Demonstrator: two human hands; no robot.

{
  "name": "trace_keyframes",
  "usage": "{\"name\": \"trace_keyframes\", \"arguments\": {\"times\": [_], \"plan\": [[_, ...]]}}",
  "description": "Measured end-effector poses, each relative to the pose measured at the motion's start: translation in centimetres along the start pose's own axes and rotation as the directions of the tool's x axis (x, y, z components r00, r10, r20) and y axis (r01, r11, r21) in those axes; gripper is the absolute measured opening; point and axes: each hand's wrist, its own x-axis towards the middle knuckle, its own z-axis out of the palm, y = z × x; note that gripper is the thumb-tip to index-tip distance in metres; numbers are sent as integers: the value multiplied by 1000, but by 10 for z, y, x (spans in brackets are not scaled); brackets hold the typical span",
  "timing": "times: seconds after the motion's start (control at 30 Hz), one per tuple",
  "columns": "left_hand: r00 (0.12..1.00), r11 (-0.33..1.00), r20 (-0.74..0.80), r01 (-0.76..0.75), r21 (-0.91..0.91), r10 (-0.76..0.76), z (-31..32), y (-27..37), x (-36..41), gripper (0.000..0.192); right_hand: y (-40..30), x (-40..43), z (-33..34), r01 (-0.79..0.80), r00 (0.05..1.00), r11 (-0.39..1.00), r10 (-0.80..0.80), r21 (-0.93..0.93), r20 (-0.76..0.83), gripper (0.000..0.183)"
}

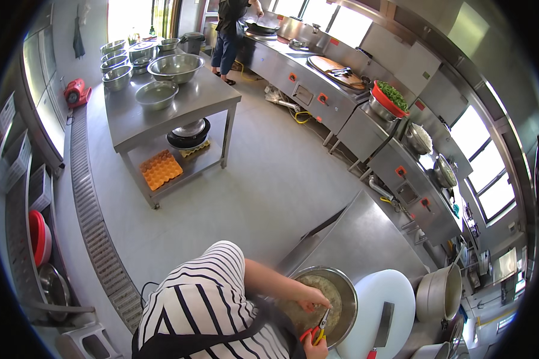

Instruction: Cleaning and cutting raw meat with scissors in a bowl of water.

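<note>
A stainless-steel bowl [350,296] stands on the metal worktable [359,233] in front of me, with pale, cloudy contents I cannot identify. Over the bowl is my left hand [313,300], its fingertips bent close to the tips of the scissors. Whether something small is pinched there is unclear. My right hand [315,348], partly cut off by the lower edge, grips the scissors [318,330] by their red and yellow handles. Beside the bowl lies a round white cutting board [364,309], and on it a cleaver [384,325] with a red handle.
Large metal pots [438,294] stand beyond the board. Across the floor, a steel table [197,107] bears several metal bowls, with egg trays [161,170] on its lower shelf. Another person [228,40] works at the stove line [292,67]. A floor drain grate [90,215] runs along the left.
</note>
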Motion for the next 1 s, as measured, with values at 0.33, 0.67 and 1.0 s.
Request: {"name": "trace_keyframes", "arguments": {"times": [0.33,0.67,1.0], "plan": [[892,16,280,-306,952,355,-5,-13,22,32,-9,-3,0,19,990,987,-41,-158,-136,25],[915,-428,403,-366,827,-3,0,-34,66,70,137,56,23,-324,942,519,251,791,222,12],[912,-385,405,-395,834,-59,21,21,1,32,80,22,23,-68,995,969,84,239,-60,10]]}}
